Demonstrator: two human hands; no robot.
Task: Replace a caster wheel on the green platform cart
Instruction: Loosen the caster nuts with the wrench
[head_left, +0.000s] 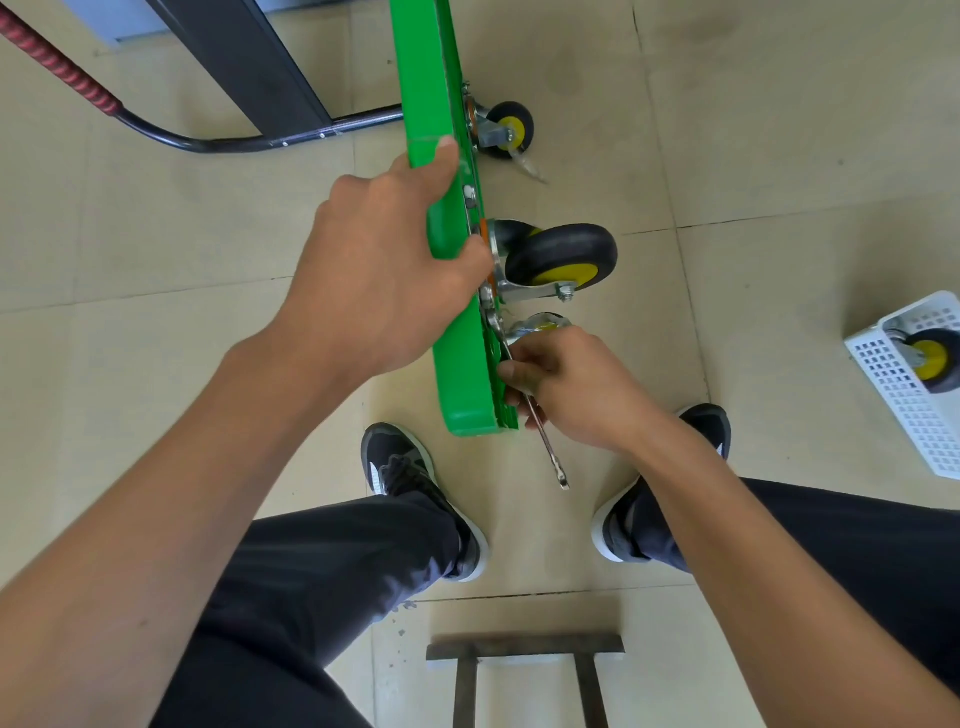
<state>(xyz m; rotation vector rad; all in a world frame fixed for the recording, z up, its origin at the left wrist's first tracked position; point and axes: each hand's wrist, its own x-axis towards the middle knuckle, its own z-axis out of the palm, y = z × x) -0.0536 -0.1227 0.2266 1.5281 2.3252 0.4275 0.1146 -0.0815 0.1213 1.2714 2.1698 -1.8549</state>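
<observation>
Head view: the cart (457, 332) is standing on edge on the floor. The left hand (384, 275) is gripping its deck, fingers curled over the edge. The right hand (561, 384) is pinching a wrench (545, 447) at the caster (558, 260) plate bolts, so fastening looks unfinished; whether loosening or tightening, I cannot tell. Another wheel (932, 358) is lying in a basket (904, 405) well apart. Feet are crowding the wrench's swing.
</observation>
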